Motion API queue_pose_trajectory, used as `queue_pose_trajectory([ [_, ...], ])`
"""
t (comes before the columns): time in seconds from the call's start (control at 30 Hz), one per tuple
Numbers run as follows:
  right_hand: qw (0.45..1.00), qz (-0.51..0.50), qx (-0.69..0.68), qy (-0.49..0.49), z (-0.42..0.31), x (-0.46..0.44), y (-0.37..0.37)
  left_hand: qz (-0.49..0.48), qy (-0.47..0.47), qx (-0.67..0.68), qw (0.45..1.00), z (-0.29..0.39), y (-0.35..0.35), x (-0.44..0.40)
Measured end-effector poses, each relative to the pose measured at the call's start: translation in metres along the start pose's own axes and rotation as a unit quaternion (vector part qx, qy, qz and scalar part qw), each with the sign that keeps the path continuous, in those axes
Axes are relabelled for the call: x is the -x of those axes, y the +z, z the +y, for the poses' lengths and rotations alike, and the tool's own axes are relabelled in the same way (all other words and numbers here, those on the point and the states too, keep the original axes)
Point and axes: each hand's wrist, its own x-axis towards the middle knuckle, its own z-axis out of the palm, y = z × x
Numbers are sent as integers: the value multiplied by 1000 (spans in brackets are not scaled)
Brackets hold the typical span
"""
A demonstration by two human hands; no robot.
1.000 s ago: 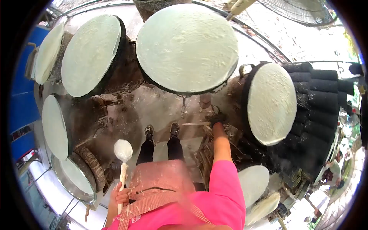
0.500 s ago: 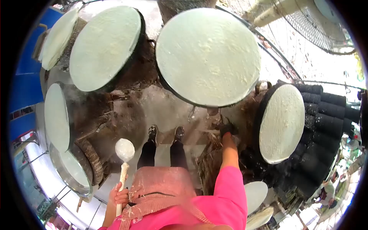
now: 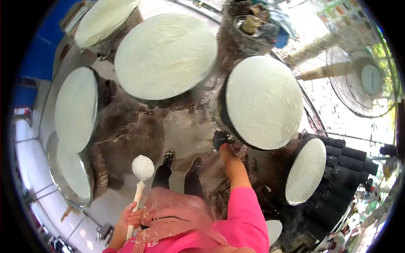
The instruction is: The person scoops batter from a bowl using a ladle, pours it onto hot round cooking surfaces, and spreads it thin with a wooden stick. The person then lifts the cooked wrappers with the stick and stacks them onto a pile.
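Note:
My left hand (image 3: 134,217) is wrapped round the pale handle of a ladle (image 3: 143,168), whose bowl is coated white. It is held low on the left, above the floor. My right arm reaches forward, and something dark, perhaps a glove or cloth, covers my right hand (image 3: 220,139); its fingers cannot be made out. That hand is close to the lower left edge of a round griddle (image 3: 265,103) spread with a white layer. A larger white-coated griddle (image 3: 166,57) lies ahead. At the left, another white disc (image 3: 76,110) partly overlaps a metal basin (image 3: 52,168) of white liquid.
Black cylinders (image 3: 344,168) are stacked at the right, beside a narrow-looking coated griddle (image 3: 306,170). A fan (image 3: 358,82) stands at the upper right. Another white disc (image 3: 105,21) is at the upper left. Brown, crusted stove bases surround the floor (image 3: 177,130).
My view has swung right, so the griddles sit further left in it. My right hand has moved to the edge of the right-front griddle. The ladle stays in my left hand.

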Motion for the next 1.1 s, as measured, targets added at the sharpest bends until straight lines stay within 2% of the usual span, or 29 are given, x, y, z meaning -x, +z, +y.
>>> queue_pose_trajectory([
  [0.07,985,-54,141,-88,15,-22,-52,-65,-14,-17,998,16,-18,11],
  [0.13,996,-35,57,-56,18,-35,-62,-147,-21,-43,988,26,-36,20],
  [0.17,999,-26,15,-39,19,-42,-67,-107,27,-3,994,26,-38,25],
  [0.23,996,-80,-40,-3,15,-64,-62,-27,116,79,990,24,-33,36],
  [0.33,992,-115,-46,4,11,-79,-60,-15,140,88,986,27,-27,42],
  [0.77,987,-141,-77,13,13,-94,-62,-51,145,81,985,30,-17,51],
  [0.97,985,-143,-95,13,14,-94,-61,-57,151,64,985,30,-35,53],
  [1.1,984,-144,-101,13,14,-95,-60,-60,155,76,983,24,-18,47],
])
